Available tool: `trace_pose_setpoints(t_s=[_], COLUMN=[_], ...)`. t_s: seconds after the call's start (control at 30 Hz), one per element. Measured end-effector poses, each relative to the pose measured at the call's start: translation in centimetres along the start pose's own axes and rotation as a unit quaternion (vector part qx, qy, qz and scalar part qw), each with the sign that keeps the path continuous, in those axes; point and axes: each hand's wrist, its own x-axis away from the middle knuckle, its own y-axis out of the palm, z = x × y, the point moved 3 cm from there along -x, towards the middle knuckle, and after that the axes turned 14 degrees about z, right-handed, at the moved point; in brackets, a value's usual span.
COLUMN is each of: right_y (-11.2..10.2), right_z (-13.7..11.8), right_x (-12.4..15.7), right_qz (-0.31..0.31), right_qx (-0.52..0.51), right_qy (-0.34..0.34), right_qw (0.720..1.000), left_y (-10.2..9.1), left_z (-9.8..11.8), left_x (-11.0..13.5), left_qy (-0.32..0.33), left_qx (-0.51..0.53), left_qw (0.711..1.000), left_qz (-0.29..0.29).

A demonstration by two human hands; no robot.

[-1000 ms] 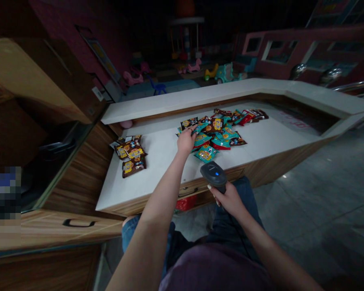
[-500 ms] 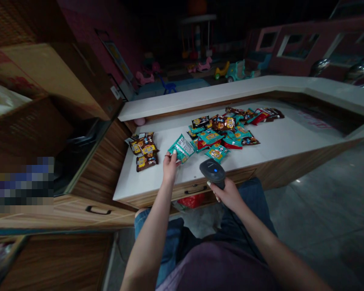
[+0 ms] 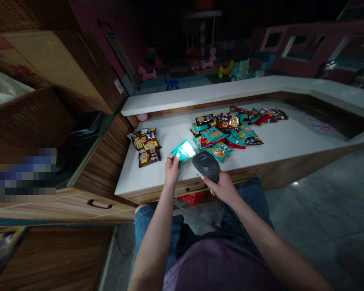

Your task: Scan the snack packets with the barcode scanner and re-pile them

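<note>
My left hand pinches the near left corner of a teal snack packet, thumb on top. A bright patch of light covers the label on the packet's upturned side. My right hand is wrapped round the handle of a dark grey barcode scanner, whose head points left toward that packet. Right of the held packet lies a loose heap of teal, brown and red snack packets. Several brown packets form a smaller group at the counter's left end.
The white counter has a raised ledge along its back. Wooden drawers with a black handle stand at the left, below cardboard boxes. A red bag shows under the counter. Toy ride-ons stand beyond.
The scanner has moved left, closer to the teal packet, and its blue indicator no longer shows. Light now shines on the packet's label. My left hand still grips the packet.
</note>
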Motion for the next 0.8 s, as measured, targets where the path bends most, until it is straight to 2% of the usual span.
trace_pose_setpoints(t_s=[0.17, 0.3, 0.37, 0.43, 0.5, 0.57, 0.63, 0.7, 0.8], right_y=[0.0, -0.2, -0.4, -0.8, -1.1, -1.5, -1.6, -1.6, -1.6], right_z=[0.0, 0.4, 0.8, 1.2, 1.7, 2.1, 2.5, 2.7, 3.0], right_x=[0.2, 0.5, 0.7, 0.9, 1.1, 1.4, 1.7, 1.9, 2.1], right_qz=[0.006, 0.004, 0.000, 0.001, 0.004, 0.008, 0.008, 0.008, 0.003], right_qx=[0.002, 0.002, 0.005, 0.007, 0.006, 0.001, -0.006, -0.012, -0.021], right_qy=[-0.010, 0.011, 0.020, 0.027, 0.035, 0.048, 0.063, 0.075, 0.090], right_qw=[1.000, 1.000, 1.000, 1.000, 0.999, 0.999, 0.998, 0.997, 0.996], left_y=[0.0, 0.0, -0.1, -0.6, -1.7, -3.2, -4.8, -6.0, -6.8], left_z=[-0.2, -0.3, 0.2, 1.5, 3.6, 6.0, 7.9, 9.2, 9.8], left_x=[-0.1, 0.0, 0.0, -0.3, -0.8, -1.6, -2.6, -3.5, -4.1], left_qy=[0.010, 0.029, 0.070, 0.151, 0.250, 0.327, 0.358, 0.372, 0.380], left_qx=[-0.004, -0.034, -0.059, -0.100, -0.169, -0.270, -0.380, -0.462, -0.524], left_qw=[1.000, 0.999, 0.996, 0.982, 0.949, 0.897, 0.841, 0.795, 0.759], left_qz=[-0.014, 0.004, 0.021, 0.048, 0.088, 0.127, 0.141, 0.125, 0.075])
